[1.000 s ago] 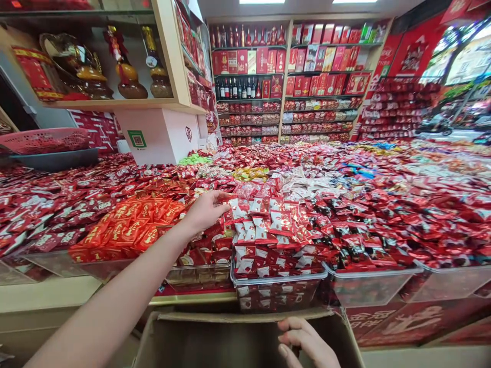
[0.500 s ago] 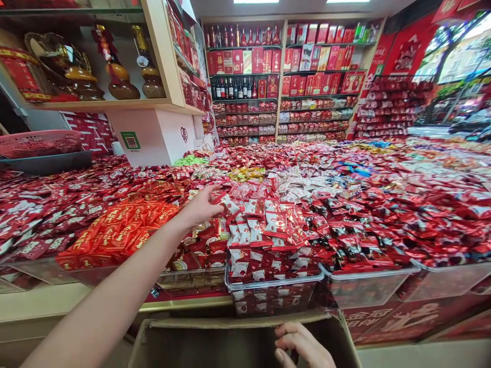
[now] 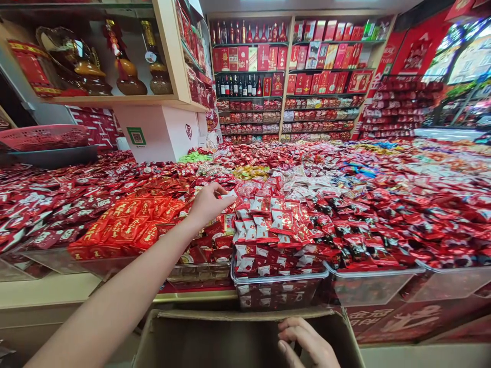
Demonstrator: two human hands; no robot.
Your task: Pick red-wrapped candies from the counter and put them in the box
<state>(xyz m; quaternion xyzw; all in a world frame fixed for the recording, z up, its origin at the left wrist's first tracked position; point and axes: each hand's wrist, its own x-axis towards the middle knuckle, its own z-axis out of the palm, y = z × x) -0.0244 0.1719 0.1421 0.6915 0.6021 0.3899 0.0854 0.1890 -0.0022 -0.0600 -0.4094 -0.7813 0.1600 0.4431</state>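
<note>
From where I stand, the left hand (image 3: 209,205) pinches a red-and-white packet (image 3: 230,194) between thumb and fingers, beside a matching stack (image 3: 264,225) in a clear tub (image 3: 282,279). Placing it seems in hand, calling next for a light touch. Nearer, the right hand (image 3: 309,345) curls over a cardboard box (image 3: 245,316), contents unclear.

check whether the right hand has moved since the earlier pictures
No, the right hand shows no clear shift either way against the clear plastic bin above it in view.
</note>
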